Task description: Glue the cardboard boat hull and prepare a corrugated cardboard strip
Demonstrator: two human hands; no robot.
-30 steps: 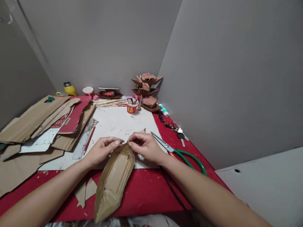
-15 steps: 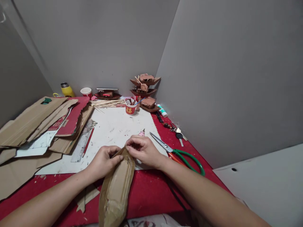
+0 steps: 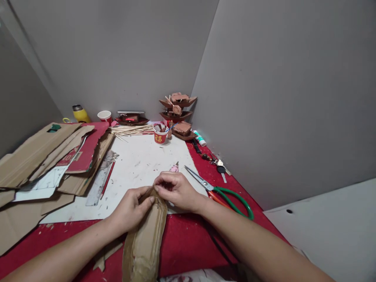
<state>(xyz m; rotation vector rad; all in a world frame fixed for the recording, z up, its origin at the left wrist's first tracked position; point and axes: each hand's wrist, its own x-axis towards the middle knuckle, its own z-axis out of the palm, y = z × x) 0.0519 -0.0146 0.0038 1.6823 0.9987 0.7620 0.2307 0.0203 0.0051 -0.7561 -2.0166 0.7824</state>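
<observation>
Scissors with green handles (image 3: 210, 187) lie just beside the right hand (image 3: 178, 192), points toward the far side; a pink-handled tool (image 3: 174, 168) sits directly beyond that hand. A ruler (image 3: 95, 188) and a red pencil (image 3: 108, 180) lie beyond the left hand (image 3: 132, 207), next to piled cardboard sheets (image 3: 38, 152). Farther back: thin sticks (image 3: 132, 130), a red-and-white cup (image 3: 160, 137) holding brown strips, and stacked brown boat models (image 3: 178, 114). Keys (image 3: 221, 169) rest near the right wall.

The cardboard hull (image 3: 147, 239) is at the near edge, centre, its far tip pinched between thumb and fingers of both hands.

The worktop (image 3: 188, 243) is covered in red, with a scrap-flecked white sheet (image 3: 138, 156) on top; grey walls (image 3: 126, 51) enclose it.

The hull's near end is cut off by the frame. The left fingertips are hidden behind its side. An orange item under the scissors cannot be identified.
</observation>
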